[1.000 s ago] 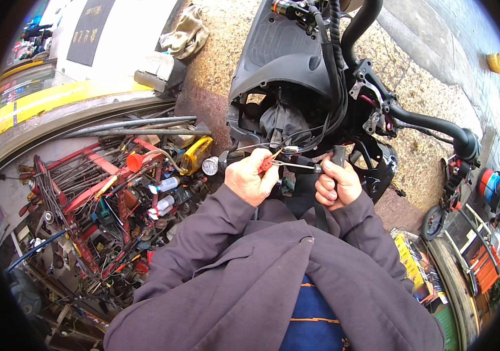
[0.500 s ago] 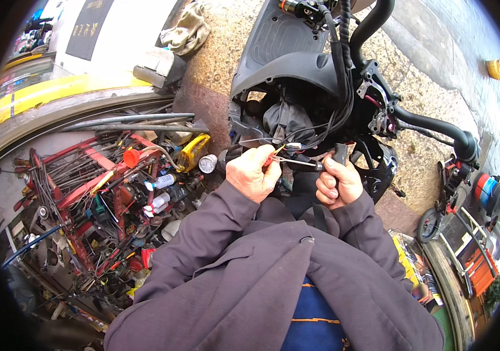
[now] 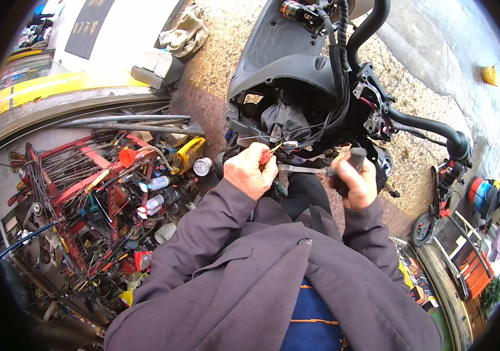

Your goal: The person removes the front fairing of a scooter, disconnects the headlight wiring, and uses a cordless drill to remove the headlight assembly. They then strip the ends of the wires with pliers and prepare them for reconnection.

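Pinched in my left hand (image 3: 250, 172) is a small red piece (image 3: 266, 157), with a thin yellowish wire (image 3: 274, 148) beside it. Its exact kind is too small to make out. My right hand (image 3: 356, 180) is closed round a black-handled tool (image 3: 356, 157), whose slim metal end (image 3: 302, 168) points left toward my left fingers. Just beyond both hands, the scooter's front (image 3: 288, 79) stands with its inside exposed. Black cables (image 3: 335, 120) and a small white connector (image 3: 290, 144) lie there. My fingers hide part of the tool and wires.
On my left, a heap of tools and parts fills a red metal frame (image 3: 74, 192), with a yellow container (image 3: 188, 155) and a white-topped can (image 3: 202, 167) near my arm. Handlebars (image 3: 419, 120) reach out at right. A small wheeled scooter (image 3: 423, 228) stands beyond.
My right hand has moved a little right and its tool has turned. The metal end has drawn back from my left fingertips. My left hand keeps its pinch on the red piece.
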`<state>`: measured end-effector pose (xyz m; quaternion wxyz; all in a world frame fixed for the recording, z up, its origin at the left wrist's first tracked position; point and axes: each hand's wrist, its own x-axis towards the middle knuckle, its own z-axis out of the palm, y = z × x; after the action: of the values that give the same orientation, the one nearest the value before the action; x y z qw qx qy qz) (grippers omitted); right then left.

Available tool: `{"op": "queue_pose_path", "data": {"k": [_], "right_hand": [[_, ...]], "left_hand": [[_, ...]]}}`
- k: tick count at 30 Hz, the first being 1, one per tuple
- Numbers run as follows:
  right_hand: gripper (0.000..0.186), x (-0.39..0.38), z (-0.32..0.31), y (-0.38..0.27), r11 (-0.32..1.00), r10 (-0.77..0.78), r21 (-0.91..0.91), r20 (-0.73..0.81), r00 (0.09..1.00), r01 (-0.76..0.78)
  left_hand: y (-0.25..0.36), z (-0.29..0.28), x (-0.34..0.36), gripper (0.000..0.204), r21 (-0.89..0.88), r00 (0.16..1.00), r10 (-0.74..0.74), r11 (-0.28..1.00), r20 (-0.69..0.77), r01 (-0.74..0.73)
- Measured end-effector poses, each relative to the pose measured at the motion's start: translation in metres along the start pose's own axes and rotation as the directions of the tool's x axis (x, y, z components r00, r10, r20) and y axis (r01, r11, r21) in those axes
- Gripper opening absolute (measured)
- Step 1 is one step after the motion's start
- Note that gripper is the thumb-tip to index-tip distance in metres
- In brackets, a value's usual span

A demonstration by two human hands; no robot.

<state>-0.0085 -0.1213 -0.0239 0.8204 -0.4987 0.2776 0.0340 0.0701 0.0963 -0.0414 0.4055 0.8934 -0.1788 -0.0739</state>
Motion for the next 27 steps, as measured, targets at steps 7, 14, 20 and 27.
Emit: {"op": "queue_pose_path", "data": {"k": [7,14,20,27], "right_hand": [[0.023,0.028,0.036,-0.019,0.492,-0.203,-0.621,0.600,0.774,0.610],[0.018,0.060,0.059,-0.007,0.585,-0.182,-0.560,0.614,0.768,0.587],[0.024,0.015,0.051,-0.001,0.554,-0.430,-0.538,0.469,0.771,0.636],[0.024,-0.035,0.055,0.024,0.573,-0.460,-0.551,0.397,0.794,0.607]], "left_hand": [[-0.002,-0.002,-0.001,0.019,0.049,0.997,0.061,0.997,0.041,-0.063],[-0.006,-0.011,0.004,0.023,-0.093,0.989,0.016,0.996,0.149,-0.002],[-0.006,-0.013,0.002,0.028,-0.323,0.929,-0.195,0.898,0.314,0.297],[-0.008,-0.010,0.003,0.027,-0.434,0.834,-0.336,0.734,0.437,0.523]]}}
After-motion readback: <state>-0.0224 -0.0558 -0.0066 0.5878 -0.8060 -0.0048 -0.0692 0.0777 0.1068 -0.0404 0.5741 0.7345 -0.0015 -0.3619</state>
